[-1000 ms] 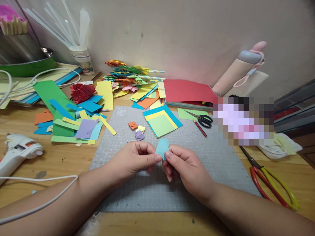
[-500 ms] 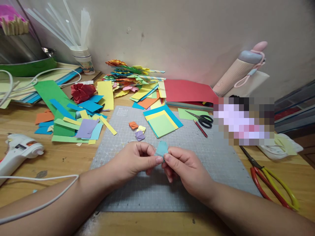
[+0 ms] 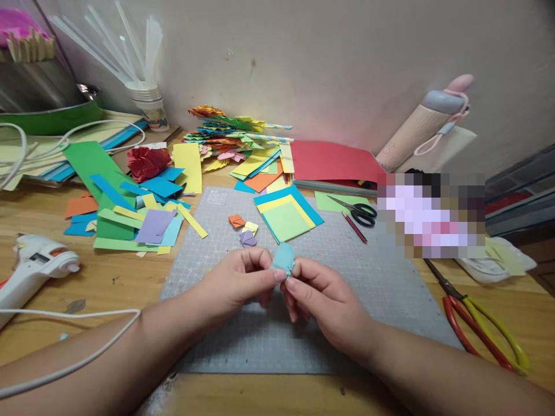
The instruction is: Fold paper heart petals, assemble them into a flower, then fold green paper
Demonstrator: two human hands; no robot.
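Both my hands meet over the grey cutting mat [image 3: 381, 300] and pinch one small light-blue paper piece [image 3: 284, 257]. My left hand [image 3: 238, 283] grips its left side between thumb and forefinger. My right hand [image 3: 323, 297] pinches its right lower edge, fingers curled. The paper stands up between the fingertips, partly folded. Just beyond it on the mat lie small folded pieces: an orange one [image 3: 236, 220], a yellow one [image 3: 250, 226] and a purple one [image 3: 248, 238].
A stack of blue, yellow and green squares [image 3: 286, 218], black scissors [image 3: 358, 211] and a red pencil [image 3: 354, 227] lie on the mat's far side. A glue gun [image 3: 34, 268] with a white cord lies left; red-and-yellow scissors [image 3: 477, 315] right. Coloured paper scraps [image 3: 130, 208] crowd the far left.
The blue paper has shrunk a little between my fingertips as my thumbs pressed closer together; both hands stayed over the same spot on the mat.
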